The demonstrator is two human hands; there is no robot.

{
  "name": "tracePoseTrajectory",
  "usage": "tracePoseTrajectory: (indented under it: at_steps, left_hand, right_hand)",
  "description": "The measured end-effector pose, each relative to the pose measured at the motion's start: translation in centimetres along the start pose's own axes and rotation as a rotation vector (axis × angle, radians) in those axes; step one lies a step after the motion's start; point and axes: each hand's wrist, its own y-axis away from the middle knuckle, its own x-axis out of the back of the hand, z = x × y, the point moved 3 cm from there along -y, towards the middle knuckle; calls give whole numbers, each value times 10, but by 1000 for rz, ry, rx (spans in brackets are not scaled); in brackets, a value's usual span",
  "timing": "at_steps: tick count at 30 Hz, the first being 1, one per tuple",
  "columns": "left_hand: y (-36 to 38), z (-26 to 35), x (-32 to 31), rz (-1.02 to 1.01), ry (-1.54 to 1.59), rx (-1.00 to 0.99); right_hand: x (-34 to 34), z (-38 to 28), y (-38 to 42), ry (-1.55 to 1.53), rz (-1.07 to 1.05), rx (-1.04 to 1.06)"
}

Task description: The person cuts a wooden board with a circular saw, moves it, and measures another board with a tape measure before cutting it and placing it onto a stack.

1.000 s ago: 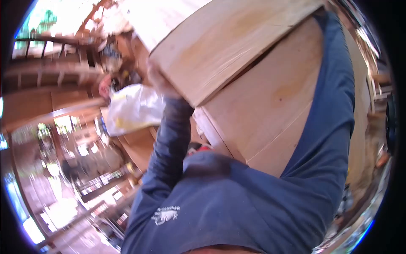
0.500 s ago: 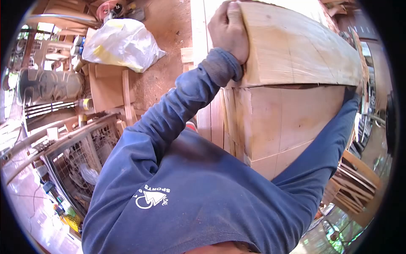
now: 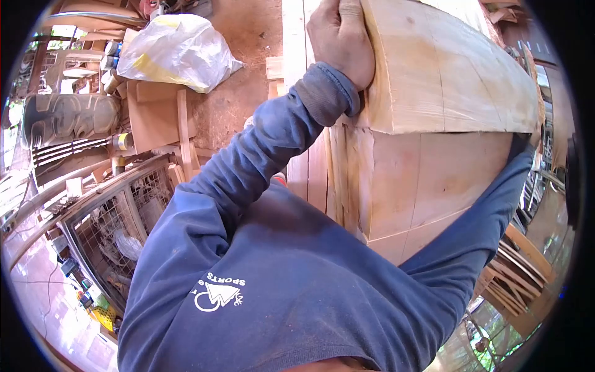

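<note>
A thick, pale wooden plank (image 3: 458, 68) lies on top of a stack of similar timber (image 3: 427, 173), with a dark gap along part of the seam between them. My left hand (image 3: 344, 40) is closed round the plank's left end, thumb over its upper edge; some fingertips are cut off by the top of the view. My right arm reaches along the front of the stack to the plank's far right end. Only a sliver of my right hand (image 3: 537, 135) shows there, its fingers hidden.
A white plastic bag (image 3: 180, 53) rests by a cardboard piece (image 3: 155, 118) on the left. Nearer stands a wire-mesh frame (image 3: 124, 217). Thin wood strips (image 3: 514, 279) are piled at the lower right. Pale boards (image 3: 300, 161) run beside the stack.
The top plank and my left hand have shifted slightly right, and the plank's lower edge sits a little nearer my body. The background has slid upward a little as the view tilted.
</note>
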Motion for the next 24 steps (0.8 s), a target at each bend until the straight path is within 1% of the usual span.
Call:
tracePoseTrajectory:
  at_steps: [4,8,15,24]
  left_hand:
    - [-1,1,3,-1,-53,7]
    - [-2,-8,4,6,10,11]
    - [-3,1,5,11,-81,20]
    - [-3,-1,2,18,25,71]
  right_hand:
    - [-3,2,1,-3,-7,-7]
    - [4,10,3,-5,-6,-15]
    - [6,14,4,-15,-4,-29]
    - [7,19,4,-13,-1,-43]
